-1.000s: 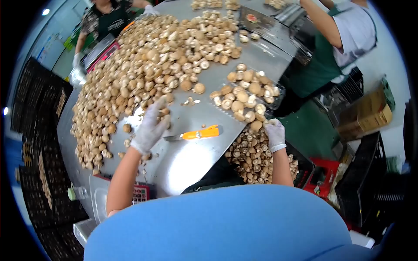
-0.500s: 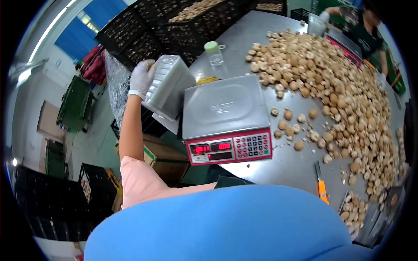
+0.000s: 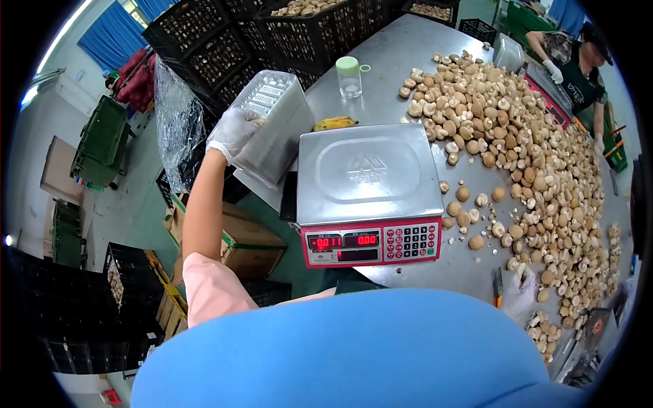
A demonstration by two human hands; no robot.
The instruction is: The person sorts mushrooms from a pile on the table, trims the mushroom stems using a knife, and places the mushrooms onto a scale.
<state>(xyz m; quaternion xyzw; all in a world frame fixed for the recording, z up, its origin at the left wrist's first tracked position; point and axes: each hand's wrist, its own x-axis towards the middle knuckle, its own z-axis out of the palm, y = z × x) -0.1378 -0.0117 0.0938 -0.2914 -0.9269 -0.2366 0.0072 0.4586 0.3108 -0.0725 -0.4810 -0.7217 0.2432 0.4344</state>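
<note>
My left hand (image 3: 235, 132), in a white glove, has its fingers curled on the near side of a stack of clear plastic trays (image 3: 275, 139). The stack leans at the table's left edge, beside the scale (image 3: 371, 173). Red digits are lit on the scale, and its metal pan bears nothing. On the right, my gloved right hand (image 3: 521, 296) pinches a pale mushroom (image 3: 521, 270) at the near edge of the big mushroom heap (image 3: 510, 129). Close to its left lies a knife (image 3: 498, 285) with an orange handle, partly covered by the hand.
A banana (image 3: 335, 123) and a green-lidded jar (image 3: 349, 78) stand behind the scale. Black crates (image 3: 306, 37) of mushrooms are stacked at the back. Across the table a person (image 3: 578, 75) works by another scale (image 3: 547, 98). Cardboard boxes (image 3: 252, 245) sit on the floor at left.
My left hand has moved from the stack's upper corner down its near side. My right hand has come up beside the knife and the heap. The view has shifted slightly.
</note>
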